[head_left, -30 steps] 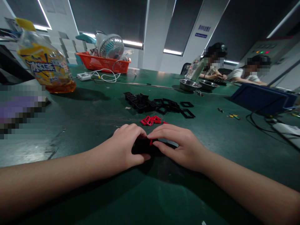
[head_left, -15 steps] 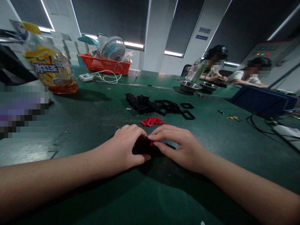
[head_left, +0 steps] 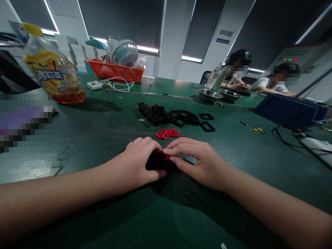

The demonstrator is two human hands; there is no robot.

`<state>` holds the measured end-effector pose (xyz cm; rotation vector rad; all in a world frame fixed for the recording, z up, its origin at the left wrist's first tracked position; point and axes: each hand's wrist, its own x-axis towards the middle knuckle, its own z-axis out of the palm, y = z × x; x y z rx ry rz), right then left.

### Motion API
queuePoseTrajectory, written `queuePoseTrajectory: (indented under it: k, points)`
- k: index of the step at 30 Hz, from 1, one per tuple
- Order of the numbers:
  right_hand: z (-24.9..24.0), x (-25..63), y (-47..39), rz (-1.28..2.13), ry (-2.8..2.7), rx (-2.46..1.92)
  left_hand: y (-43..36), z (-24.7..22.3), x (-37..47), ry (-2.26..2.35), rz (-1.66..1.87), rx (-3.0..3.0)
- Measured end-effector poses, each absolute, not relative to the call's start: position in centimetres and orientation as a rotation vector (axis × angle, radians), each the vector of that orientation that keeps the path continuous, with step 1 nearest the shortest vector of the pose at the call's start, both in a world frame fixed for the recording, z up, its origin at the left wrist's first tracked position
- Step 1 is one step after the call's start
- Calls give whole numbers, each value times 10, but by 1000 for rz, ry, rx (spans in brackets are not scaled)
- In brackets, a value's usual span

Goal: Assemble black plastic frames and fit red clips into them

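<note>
My left hand [head_left: 142,159] is wrapped round a black part [head_left: 157,162] low on the green table [head_left: 109,214], thumb at its near side. My right hand [head_left: 197,159] pinches a small red piece [head_left: 166,157] between thumb and fingers, against the black part's right side. The black part's shape is mostly hidden by the hands and shadow. Just beyond the fingers lies a small pile of red frames [head_left: 167,133]. Behind it are black block-like parts [head_left: 153,114] and flat black square frames [head_left: 206,126].
A drink bottle [head_left: 55,72] stands at the left, and a red basket [head_left: 116,72] with a fan sits farther back. Metal bowls [head_left: 209,95] are at the back right, near a blue bin [head_left: 290,110]. Two people sit beyond them.
</note>
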<state>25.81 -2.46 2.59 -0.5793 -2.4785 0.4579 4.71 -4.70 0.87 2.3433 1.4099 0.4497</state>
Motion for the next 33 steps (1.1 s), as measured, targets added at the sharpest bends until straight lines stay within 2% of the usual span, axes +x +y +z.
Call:
queuePoseTrajectory:
  k: [33]
  points:
    - [23,258,-23,433,-2480,-545,-45,8,48,1391,464,2345]
